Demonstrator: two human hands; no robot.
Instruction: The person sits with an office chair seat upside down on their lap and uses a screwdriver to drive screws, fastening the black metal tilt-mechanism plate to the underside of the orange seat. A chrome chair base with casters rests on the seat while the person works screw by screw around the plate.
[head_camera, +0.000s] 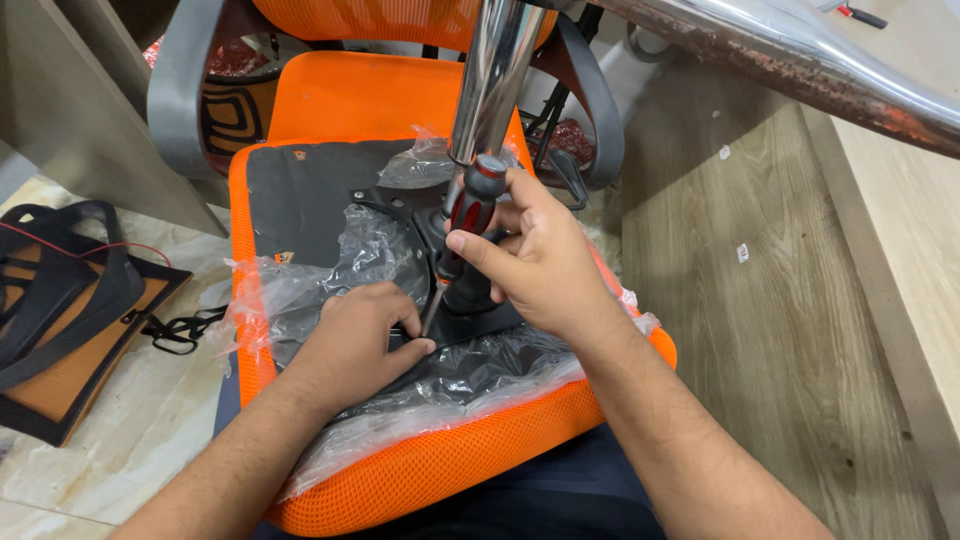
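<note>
An upturned orange mesh chair seat (440, 470) lies in front of me, its black underside (300, 200) partly wrapped in clear plastic film (330, 270). My right hand (545, 265) grips a screwdriver (470, 215) with a red and black handle, its shaft pointing down at the black metal mechanism plate. My left hand (360, 335) rests on the plate, fingertips pinched at the screwdriver's tip. A chrome gas-lift column (495, 75) rises from the mechanism just behind the handle.
A rusty chrome chair-base leg (800, 65) crosses the top right. Behind the seat stand an orange backrest and grey armrests (180, 90). A black-framed orange mesh panel (70, 320) lies on the tiled floor at left. A wooden panel (790, 300) lies at right.
</note>
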